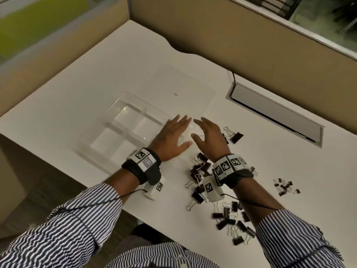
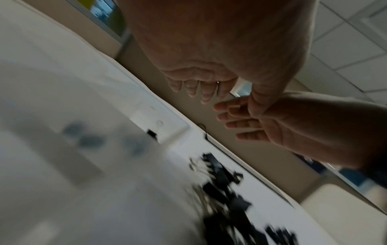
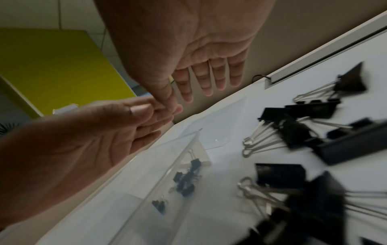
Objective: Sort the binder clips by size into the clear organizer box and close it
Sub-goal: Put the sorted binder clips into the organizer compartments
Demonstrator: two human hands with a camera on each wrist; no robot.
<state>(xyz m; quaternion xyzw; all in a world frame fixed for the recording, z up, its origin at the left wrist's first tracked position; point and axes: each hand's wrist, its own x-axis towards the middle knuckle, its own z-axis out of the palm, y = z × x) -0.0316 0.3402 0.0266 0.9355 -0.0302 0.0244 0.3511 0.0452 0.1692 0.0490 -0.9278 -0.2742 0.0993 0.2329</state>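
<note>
Both hands hover side by side, flat with fingers straight and holding nothing: the left hand [image 1: 172,137] over the right end of the clear organizer box [image 1: 108,132], the right hand [image 1: 207,137] just beside it. The box lies open on the white desk [image 1: 77,89], its lid [image 1: 183,86] folded back, with a few small clips [image 3: 186,179] inside one compartment. Black binder clips [image 1: 201,171] lie scattered on the desk under and beside the right wrist.
</note>
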